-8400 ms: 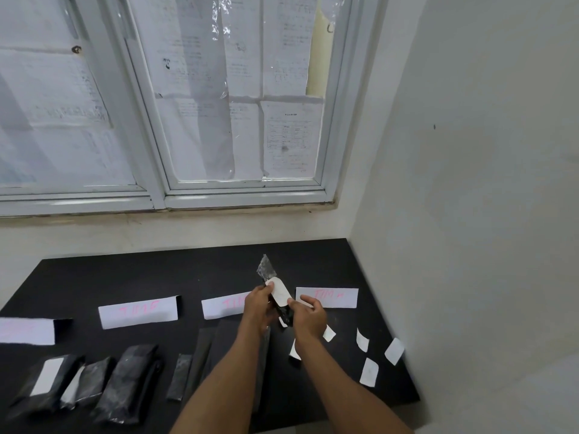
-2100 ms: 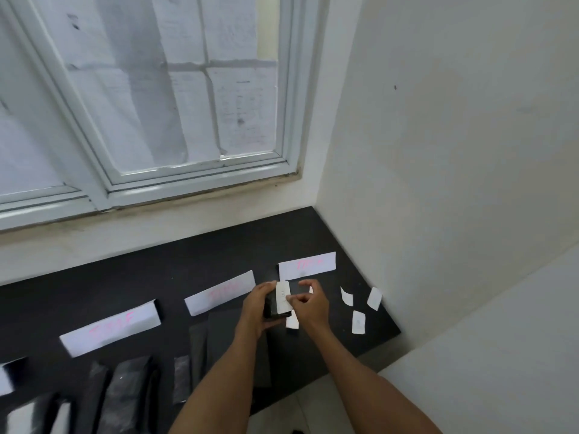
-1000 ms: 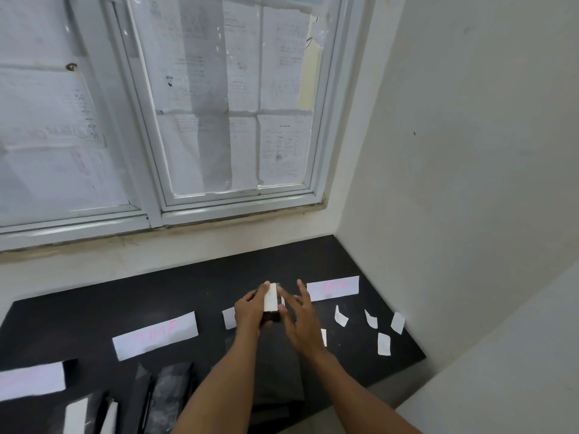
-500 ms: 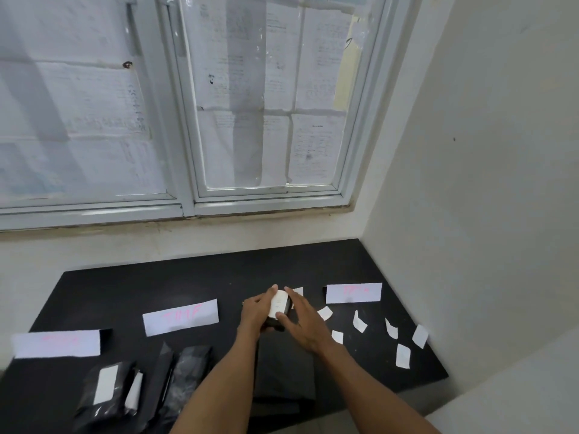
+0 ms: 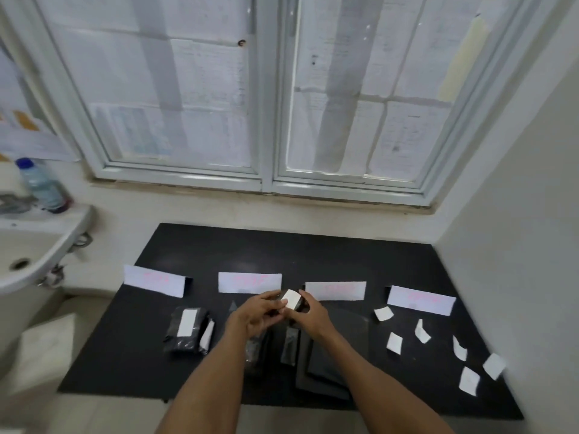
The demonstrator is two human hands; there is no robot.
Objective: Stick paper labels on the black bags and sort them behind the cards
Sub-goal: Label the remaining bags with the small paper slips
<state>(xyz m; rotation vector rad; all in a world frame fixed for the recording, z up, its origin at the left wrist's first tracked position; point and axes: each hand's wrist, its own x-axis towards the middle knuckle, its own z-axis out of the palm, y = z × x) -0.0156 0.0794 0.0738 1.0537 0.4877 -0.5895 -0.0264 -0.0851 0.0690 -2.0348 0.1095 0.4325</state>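
Observation:
Both hands hold one small black bag with a white paper label [image 5: 290, 299] above the middle of the black table [image 5: 313, 252]. My left hand [image 5: 260, 311] grips the bag from the left. My right hand [image 5: 308, 313] touches its right side, thumb near the label. Several white cards with pink writing stand in a row: [image 5: 153, 280], [image 5: 249, 282], [image 5: 336, 291], [image 5: 421, 299]. A labelled black bag [image 5: 186, 328] lies at the left, in front of the cards. Unlabelled black bags [image 5: 289, 346] lie under my arms.
Several loose white paper labels [image 5: 394, 343] are scattered on the table's right side, near the wall. A flat black sheet [image 5: 338, 346] lies under my right forearm. A white sink [image 5: 34, 252] with a water bottle [image 5: 40, 186] stands at the left. A papered window is behind.
The view has swung left, so the sink and a fourth card now show. Both hands stay on the same labelled bag; my right hand's fingers have closed in on it.

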